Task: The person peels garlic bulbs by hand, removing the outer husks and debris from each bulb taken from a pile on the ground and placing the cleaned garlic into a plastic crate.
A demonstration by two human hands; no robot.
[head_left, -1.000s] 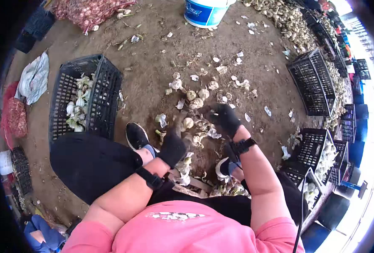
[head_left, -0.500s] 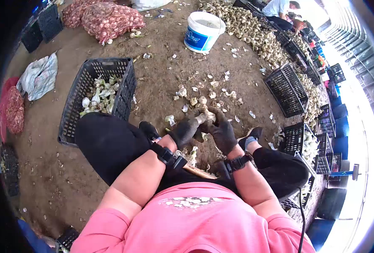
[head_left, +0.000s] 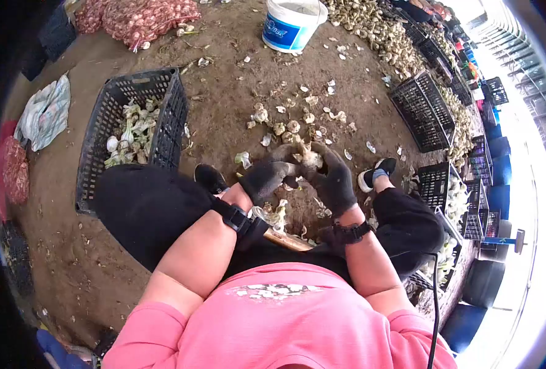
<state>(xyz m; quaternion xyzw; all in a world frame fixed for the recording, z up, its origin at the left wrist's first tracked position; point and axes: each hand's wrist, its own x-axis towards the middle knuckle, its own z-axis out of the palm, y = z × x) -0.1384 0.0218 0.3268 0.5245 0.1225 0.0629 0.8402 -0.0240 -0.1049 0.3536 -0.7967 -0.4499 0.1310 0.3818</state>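
Note:
A pale garlic bulb [head_left: 311, 159] is held low in front of me, between my two gloved hands. My right hand [head_left: 333, 184], in a dark work glove, curls round its right side. From the left, my left hand [head_left: 264, 179], gloved alike, presses its bent fingers against the bulb; its fingertips are partly hidden. Below the hands, a trimmed garlic piece with leafy skin [head_left: 277, 215] lies by a wooden handle [head_left: 288, 240] across my lap. Several loose garlic bulbs [head_left: 293, 126] and peeled skins lie on the soil just beyond my fingers.
A black crate [head_left: 174, 117] with garlic stands by my left knee. A white bucket [head_left: 290, 27] is ahead, near a long garlic heap [head_left: 377, 37]. Red net sacks [head_left: 140, 21] lie far left. More black crates [head_left: 422, 114] line the right side.
The view has tilted slightly, so the bucket and crates sit higher. My left fingers have shifted from the garlic's stem to the bulb, which has turned in my hands.

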